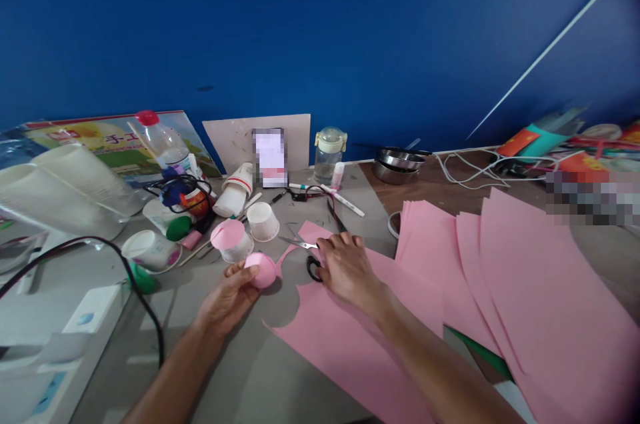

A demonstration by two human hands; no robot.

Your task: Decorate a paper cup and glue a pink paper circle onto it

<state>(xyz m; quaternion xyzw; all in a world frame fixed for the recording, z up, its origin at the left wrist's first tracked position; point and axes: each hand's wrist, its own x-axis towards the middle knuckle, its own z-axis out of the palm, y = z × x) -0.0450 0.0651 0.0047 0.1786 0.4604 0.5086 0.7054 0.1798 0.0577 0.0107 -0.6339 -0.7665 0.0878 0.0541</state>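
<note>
A round pink paper disc [262, 272] is pinched between the thumb and fingers of my left hand [234, 294]. My right hand [346, 267] is closed around scissors [314, 268] with black handles, their blades pointing left. Under that hand and forearm lies a large pink paper sheet [345, 337] with a curved piece cut from its left edge. A thin curved paper strip [284, 260] is just right of the disc. Behind my left hand stand a white paper cup [263, 223] and another paper cup [235, 252] with a pink disc [227, 235] on its top.
Stacked pink sheets [550, 291] cover the right side. At the back are a phone [271, 157], a lidded glass jar [330, 152], a glue stick [338, 176] and metal bowls [397, 164]. A black cable [150, 311], bottle [165, 144] and more cups [150, 249] crowd the left.
</note>
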